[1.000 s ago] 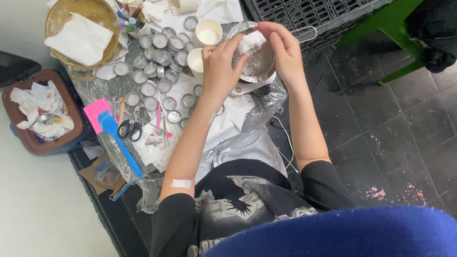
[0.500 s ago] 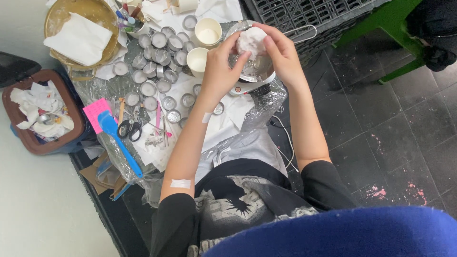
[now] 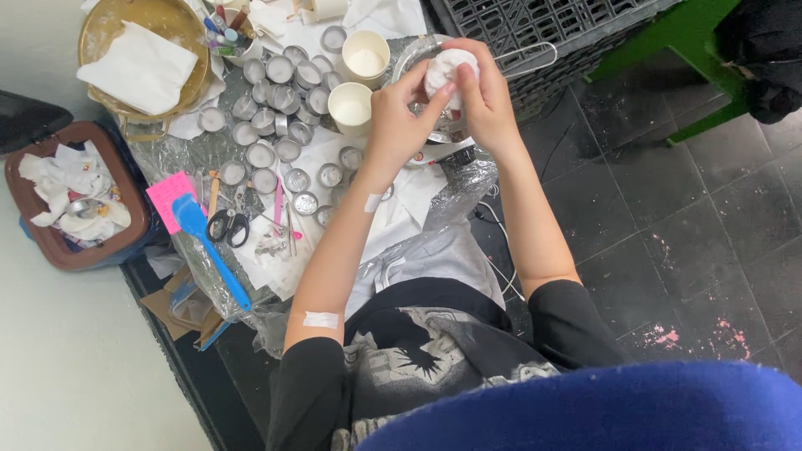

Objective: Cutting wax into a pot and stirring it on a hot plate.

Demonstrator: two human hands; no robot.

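Both my hands hold a crumpled white paper wad (image 3: 445,68) over a small metal pot (image 3: 411,55) at the far edge of the work surface. My left hand (image 3: 399,117) pinches the wad from the left, with its fingertips on the paper. From the right, my right hand (image 3: 489,104) wraps around it. The hands hide most of the pot; its wire handle (image 3: 528,55) sticks out to the right. Two paper cups (image 3: 365,57) (image 3: 351,107) with white filling stand just left of the pot.
Several small round metal cups (image 3: 276,100) cover the plastic-wrapped surface. A gold bowl (image 3: 182,21) holding a white napkin sits far left, a brown bin (image 3: 42,250) of used tissues beside it. A blue spatula (image 3: 209,250), a pink card (image 3: 170,199) and scissors (image 3: 227,225) lie nearer. A black crate (image 3: 543,25) stands behind.
My hands have stayed on the wad over the pot. The fingers have shifted a little around the paper and the wad sits slightly higher.
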